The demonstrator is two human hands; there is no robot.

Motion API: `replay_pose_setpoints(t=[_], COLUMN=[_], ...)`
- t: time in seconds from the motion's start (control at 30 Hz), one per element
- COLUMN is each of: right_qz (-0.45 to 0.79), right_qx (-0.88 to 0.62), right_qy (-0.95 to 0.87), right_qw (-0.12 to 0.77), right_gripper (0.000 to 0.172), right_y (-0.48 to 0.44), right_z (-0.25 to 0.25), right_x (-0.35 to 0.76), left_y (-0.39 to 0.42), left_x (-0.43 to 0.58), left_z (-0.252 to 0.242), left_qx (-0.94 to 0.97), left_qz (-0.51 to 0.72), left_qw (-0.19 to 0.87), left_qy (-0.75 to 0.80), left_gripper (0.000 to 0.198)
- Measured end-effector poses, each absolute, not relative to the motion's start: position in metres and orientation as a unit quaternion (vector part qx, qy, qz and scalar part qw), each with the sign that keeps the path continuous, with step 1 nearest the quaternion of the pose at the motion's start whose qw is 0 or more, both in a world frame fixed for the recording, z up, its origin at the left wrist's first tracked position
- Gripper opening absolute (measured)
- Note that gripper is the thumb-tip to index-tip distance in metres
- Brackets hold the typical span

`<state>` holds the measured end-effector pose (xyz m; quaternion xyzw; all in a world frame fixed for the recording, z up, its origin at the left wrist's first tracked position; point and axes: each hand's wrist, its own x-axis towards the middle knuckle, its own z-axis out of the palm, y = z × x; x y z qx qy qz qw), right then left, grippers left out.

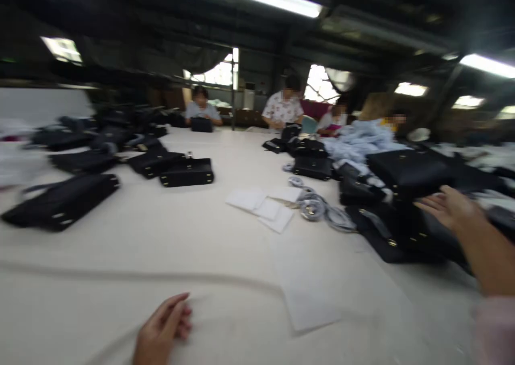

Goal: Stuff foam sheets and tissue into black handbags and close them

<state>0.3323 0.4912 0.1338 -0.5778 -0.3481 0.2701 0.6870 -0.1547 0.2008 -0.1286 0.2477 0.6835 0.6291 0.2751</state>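
My right hand reaches to the pile of black handbags on the right, its fingers stretched out. It is at the lower edge of the topmost black handbag; blur hides whether it touches it. Another black bag with gold-coloured metal fittings lies lower in the pile. My left hand hovers low over the white table near its front, fingers loosely bent and holding nothing. Coiled grey-and-white straps lie left of the pile.
Several white sheets lie mid-table, and a longer white sheet nearer me. More black bags spread along the left. Light blue cloth is heaped behind the right pile. Several people work along the far side.
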Motion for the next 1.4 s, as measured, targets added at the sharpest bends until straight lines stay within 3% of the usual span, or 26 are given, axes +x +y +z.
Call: replay_pose_setpoints(t=[0.07, 0.17, 0.27, 0.33, 0.47, 0.6, 0.7, 0.8, 0.97, 1.13, 1.4], right_qz=[0.390, 0.566, 0.584, 0.531, 0.335, 0.116, 0.061, 0.042, 0.043, -0.009, -0.025], right_qx=[-0.575, -0.511, -0.444, -0.400, -0.328, -0.335, -0.370, -0.395, -0.403, -0.389, -0.256], right_qy=[-0.403, -0.553, -0.659, -0.736, -0.871, -0.926, -0.916, -0.905, -0.907, -0.909, -0.939], right_qw=[0.596, 0.335, 0.164, 0.126, 0.144, 0.126, 0.141, 0.151, 0.115, 0.149, 0.228], right_gripper=[0.025, 0.041, 0.050, 0.044, 0.037, 0.058, 0.080, 0.087, 0.060, 0.024, 0.015], right_y=[0.495, 0.469, 0.433, 0.423, 0.456, 0.529, 0.585, 0.627, 0.654, 0.602, 0.426], right_z=[0.098, 0.036, -0.003, -0.012, -0.014, -0.021, -0.027, -0.031, -0.041, -0.050, -0.074], right_x=[0.288, 0.212, 0.141, 0.097, 0.006, -0.106, -0.199, -0.282, -0.351, -0.331, -0.183], left_y=[0.199, 0.208, 0.219, 0.228, 0.247, 0.258, 0.265, 0.271, 0.273, 0.270, 0.261], left_x=[-0.157, -0.172, -0.196, -0.214, -0.241, -0.253, -0.257, -0.258, -0.255, -0.254, -0.262], left_z=[-0.126, -0.119, -0.111, -0.109, -0.114, -0.127, -0.135, -0.144, -0.150, -0.142, -0.113], left_qx=[0.259, 0.295, 0.361, 0.351, 0.273, 0.255, 0.224, 0.211, 0.204, 0.202, 0.180], left_qz=[0.621, 0.584, 0.520, 0.562, 0.668, 0.674, 0.684, 0.681, 0.674, 0.682, 0.714], left_qw=[0.346, 0.437, 0.491, 0.468, 0.461, 0.510, 0.538, 0.564, 0.586, 0.574, 0.533], left_qy=[0.654, 0.616, 0.598, 0.585, 0.516, 0.470, 0.439, 0.416, 0.400, 0.406, 0.417], left_gripper=[0.059, 0.052, 0.043, 0.042, 0.043, 0.047, 0.051, 0.055, 0.057, 0.055, 0.054])
